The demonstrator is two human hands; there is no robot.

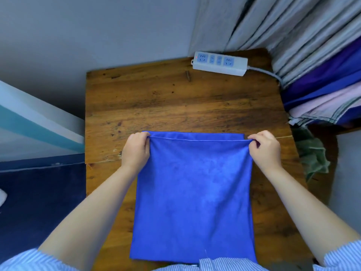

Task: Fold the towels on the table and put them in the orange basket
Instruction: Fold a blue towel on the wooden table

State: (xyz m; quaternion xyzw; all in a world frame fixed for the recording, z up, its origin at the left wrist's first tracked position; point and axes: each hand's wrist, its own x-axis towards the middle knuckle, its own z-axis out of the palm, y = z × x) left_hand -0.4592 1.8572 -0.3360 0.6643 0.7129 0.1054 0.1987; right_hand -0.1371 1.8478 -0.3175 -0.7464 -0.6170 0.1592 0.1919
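A bright blue towel [193, 196] lies folded over on the wooden table [175, 102], its upper layer reaching almost to the far edge of the layer beneath. My left hand [135, 151] pinches the top layer's far left corner. My right hand [266, 150] pinches the far right corner. The edge between them is pulled taut, slightly short of the lower layer's far edge. No orange basket is in view.
A white power strip [219, 63] with its cable lies at the table's far right corner. Grey curtains [283, 26] and stacked fabrics [328, 94] crowd the right side. A crumpled green cloth [312, 153] hangs off the right edge. A dark blue bed [39, 196] is on the left.
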